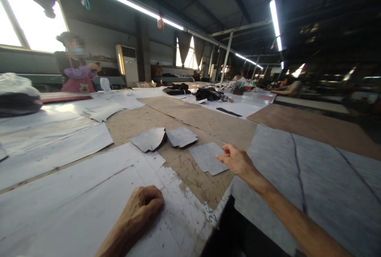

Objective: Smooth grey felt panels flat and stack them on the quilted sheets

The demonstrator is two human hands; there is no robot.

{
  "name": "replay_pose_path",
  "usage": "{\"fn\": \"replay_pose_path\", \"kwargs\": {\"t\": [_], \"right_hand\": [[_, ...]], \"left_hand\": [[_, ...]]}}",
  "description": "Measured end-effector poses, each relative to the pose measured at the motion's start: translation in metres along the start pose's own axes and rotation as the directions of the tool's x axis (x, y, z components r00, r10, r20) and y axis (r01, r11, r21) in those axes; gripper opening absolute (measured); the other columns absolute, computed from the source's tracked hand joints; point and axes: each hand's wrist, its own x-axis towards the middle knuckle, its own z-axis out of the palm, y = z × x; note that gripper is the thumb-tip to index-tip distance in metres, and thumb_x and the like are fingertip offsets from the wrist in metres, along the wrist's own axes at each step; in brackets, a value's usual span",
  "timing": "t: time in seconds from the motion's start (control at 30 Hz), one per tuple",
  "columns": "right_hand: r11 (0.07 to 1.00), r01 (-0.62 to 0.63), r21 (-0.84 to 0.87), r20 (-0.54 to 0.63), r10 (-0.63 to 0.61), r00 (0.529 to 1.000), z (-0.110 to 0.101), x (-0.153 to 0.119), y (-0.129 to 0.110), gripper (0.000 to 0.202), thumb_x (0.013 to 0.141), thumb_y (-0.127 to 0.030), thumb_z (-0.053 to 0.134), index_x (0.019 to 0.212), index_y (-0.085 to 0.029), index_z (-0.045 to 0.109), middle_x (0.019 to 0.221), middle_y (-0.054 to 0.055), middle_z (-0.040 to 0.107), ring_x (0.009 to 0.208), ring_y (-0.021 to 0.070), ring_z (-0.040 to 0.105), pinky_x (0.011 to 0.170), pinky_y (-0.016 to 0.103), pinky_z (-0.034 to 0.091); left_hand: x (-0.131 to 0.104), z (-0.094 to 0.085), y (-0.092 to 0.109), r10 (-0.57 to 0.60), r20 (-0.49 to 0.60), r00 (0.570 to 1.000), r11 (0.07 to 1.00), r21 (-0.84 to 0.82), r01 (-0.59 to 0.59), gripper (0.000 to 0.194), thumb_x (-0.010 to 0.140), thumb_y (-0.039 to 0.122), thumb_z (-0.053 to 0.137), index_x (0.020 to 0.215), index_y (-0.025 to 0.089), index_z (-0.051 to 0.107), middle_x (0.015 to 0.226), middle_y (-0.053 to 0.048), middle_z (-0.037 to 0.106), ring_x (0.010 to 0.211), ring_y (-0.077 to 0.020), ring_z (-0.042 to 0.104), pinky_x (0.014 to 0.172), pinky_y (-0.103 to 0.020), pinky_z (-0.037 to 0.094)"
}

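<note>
My left hand (143, 203) rests on the white sheets in a loose fist, thumb against the curled index finger. Its palm side is hidden, so what it holds, if anything, does not show. Farther right, my right hand (236, 159) is curled, its fingertips over the right edge of a flat grey piece (206, 157) with notched corners. Nothing shows between those fingers; whether they touch the piece I cannot tell. To its left lie a second grey piece (181, 136) and a third, larger one (149, 138), both with dark undersides and bent-up edges.
Large white sheets (74, 209) cover the left side, over brown board (196, 177). Grey material with dark lines (276, 161) lies at right. Dark cloth heaps (208, 93) sit farther back. A person in a pink apron (79, 74) stands across the table, left.
</note>
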Motion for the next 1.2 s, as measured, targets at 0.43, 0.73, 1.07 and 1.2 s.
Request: {"fn": "replay_pose_path", "kwargs": {"t": [0.43,0.73,1.07,1.2], "right_hand": [[0.914,-0.167,-0.371,0.305,0.289,0.907,0.036,0.071,0.039,0.021,0.085,-0.032,0.056,0.092,-0.012,0.058,0.091,0.004,0.059,0.082,0.0154,0.057,0.072,0.033,0.048],[0.99,-0.059,0.125,0.307,0.018,0.952,0.002,0.056,0.002,0.035,0.071,-0.015,0.053,0.106,-0.015,0.055,0.079,0.001,0.06,0.073,0.017,0.057,0.064,0.026,0.043],[0.895,-0.03,0.445,0.795,-0.379,0.475,0.017,0.028,-0.074,0.069,0.052,-0.016,0.063,0.12,-0.017,0.051,0.089,0.001,0.065,0.077,0.0177,0.059,0.06,0.021,0.045],[0.911,0.097,0.401,0.803,-0.401,0.441,0.064,0.024,-0.078,0.064,0.048,-0.008,0.063,0.111,-0.017,0.059,0.084,-0.002,0.065,0.075,0.0169,0.059,0.055,0.018,0.043]], "left_hand": [[0.002,0.002,0.002,-0.004,-0.028,1.0,0.997,-0.077,0.002,0.016,0.063,0.023,0.046,0.053,0.013,0.053,0.056,0.001,0.047,0.053,-0.0114,0.041,0.049,-0.023,0.029],[0.003,-0.001,0.001,-0.026,-0.088,0.996,0.99,-0.141,0.013,0.019,0.067,0.025,0.049,0.059,0.012,0.06,0.052,0.002,0.048,0.05,-0.0114,0.042,0.048,-0.022,0.029],[0.008,-0.003,-0.008,-0.044,-0.14,0.989,0.821,-0.57,-0.044,0.07,0.08,0.066,0.022,0.092,0.008,0.061,0.059,-0.004,0.054,0.046,-0.0131,0.047,0.038,-0.021,0.031],[0.008,-0.002,0.0,0.009,-0.159,0.987,0.836,-0.541,-0.095,0.038,0.076,0.042,0.053,0.092,0.009,0.062,0.064,-0.002,0.055,0.055,-0.0132,0.05,0.049,-0.021,0.039]]}}
